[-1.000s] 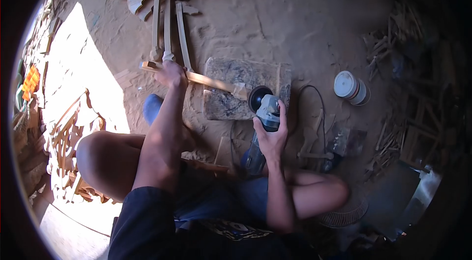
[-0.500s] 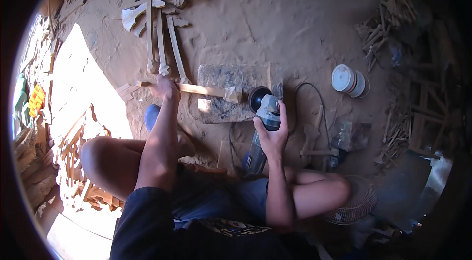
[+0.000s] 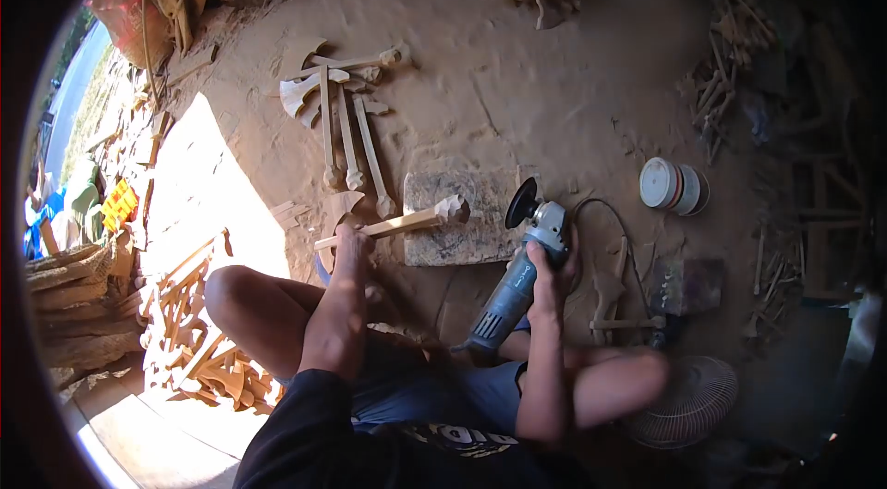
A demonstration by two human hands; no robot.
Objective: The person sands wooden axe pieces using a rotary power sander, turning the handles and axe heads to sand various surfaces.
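Note:
My left hand [image 3: 353,244] is closed round the handle of a carved wooden axe-shaped piece [image 3: 407,223]; its blade-like end shows beside the hand and its knobbed end lies over a worn block [image 3: 434,253]. In my right hand [image 3: 552,272] is a grey-blue angle grinder [image 3: 506,301], gripped near its head. The grinder's dark round disc [image 3: 522,202] is tilted up at the block's right side, apart from the wood.
Several carved wooden pieces [image 3: 328,133] lie ahead on the dirt floor. White buckets [image 3: 658,182] stand at the right, with a fan [image 3: 688,404] by my knee. Wood heaps [image 3: 208,350] fill the left and far edges. A cable [image 3: 617,216] curves behind the grinder.
The wooden piece has turned, its knobbed end now raised and away from the disc. The grinder has tilted, showing its body more. The view has shifted, bringing more floor ahead into sight.

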